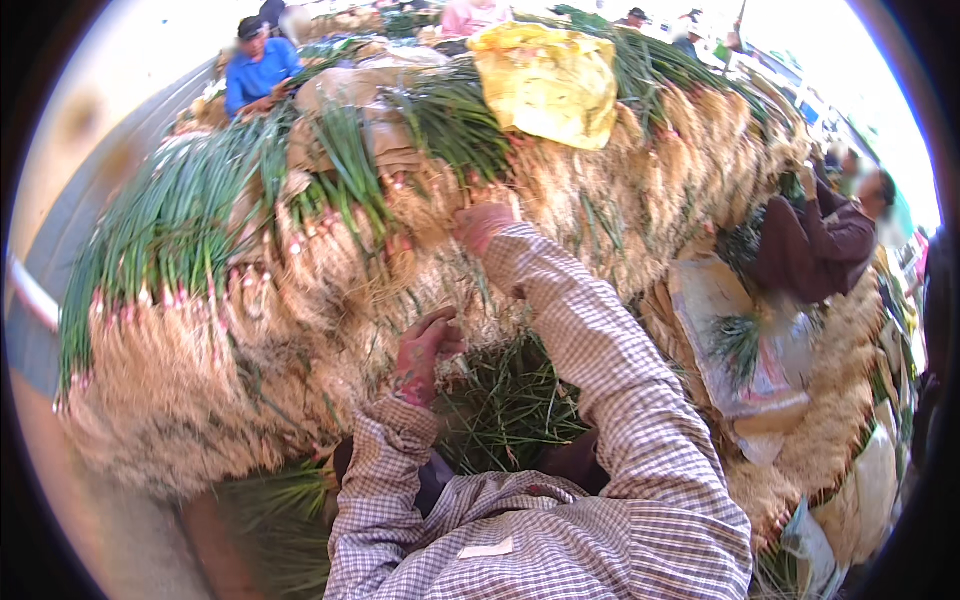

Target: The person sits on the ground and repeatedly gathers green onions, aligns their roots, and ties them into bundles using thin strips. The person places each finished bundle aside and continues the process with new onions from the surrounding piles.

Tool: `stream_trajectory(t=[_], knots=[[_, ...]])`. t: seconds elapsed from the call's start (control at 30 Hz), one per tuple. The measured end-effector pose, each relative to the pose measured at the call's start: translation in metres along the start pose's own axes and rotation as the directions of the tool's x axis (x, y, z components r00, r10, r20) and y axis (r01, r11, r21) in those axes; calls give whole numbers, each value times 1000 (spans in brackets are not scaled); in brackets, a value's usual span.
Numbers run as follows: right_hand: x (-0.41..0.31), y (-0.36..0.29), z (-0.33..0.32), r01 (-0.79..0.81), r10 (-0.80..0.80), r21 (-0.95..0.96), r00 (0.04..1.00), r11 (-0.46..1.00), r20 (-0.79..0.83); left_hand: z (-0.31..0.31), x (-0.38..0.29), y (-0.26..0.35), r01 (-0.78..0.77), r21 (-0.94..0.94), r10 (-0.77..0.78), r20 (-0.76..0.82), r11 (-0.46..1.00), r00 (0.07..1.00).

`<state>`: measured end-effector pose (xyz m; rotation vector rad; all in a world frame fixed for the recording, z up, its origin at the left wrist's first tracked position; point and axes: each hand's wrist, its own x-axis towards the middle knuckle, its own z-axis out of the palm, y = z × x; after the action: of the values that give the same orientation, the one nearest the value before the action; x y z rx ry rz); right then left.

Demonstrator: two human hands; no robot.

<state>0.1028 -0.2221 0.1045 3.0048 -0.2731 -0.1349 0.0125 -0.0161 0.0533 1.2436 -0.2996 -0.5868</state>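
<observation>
A large heap of spring onions (172,217) lies before me, green leaves pointing away and long pale roots (165,375) hanging towards me. My right hand (484,223) reaches forward to the roots below a dark green bunch (457,124). Its fingertips are hidden, so any grip there cannot be made out. Lower and nearer my body, my left hand (427,349) is raised in front of the root wall, its fingers loosely bent and nothing visible in it. Loose green leaves (517,405) lie below, between my arms and lap.
A yellow plastic sack (547,82) and brown sacking (360,94) lie on the heap. A person in blue (259,71) works at the far left. Another person in dark clothes (814,240) sits at right, near a flattened sack (739,345) with onion leaves on it.
</observation>
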Motion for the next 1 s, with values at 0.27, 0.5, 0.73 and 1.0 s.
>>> stream_trajectory(t=[0.27, 0.5, 0.73, 1.0], knots=[[9, 31, -31, 291, 261, 827, 853, 481, -453, -21, 3, -3, -22, -14, 22, 12, 1000, 1000], [2, 24, -9, 306, 123, 929, 951, -209, -285, -24, -8, 1, -21, -59, 18, -42, 998, 999], [-110, -6, 40, 263, -6, 940, 963, -218, -271, -28, -1, -3, -23, 55, 27, -76, 998, 997], [-183, -34, 77, 559, -134, 613, 790, 558, -599, -4, 11, -33, 20, 96, -29, 100, 995, 995]])
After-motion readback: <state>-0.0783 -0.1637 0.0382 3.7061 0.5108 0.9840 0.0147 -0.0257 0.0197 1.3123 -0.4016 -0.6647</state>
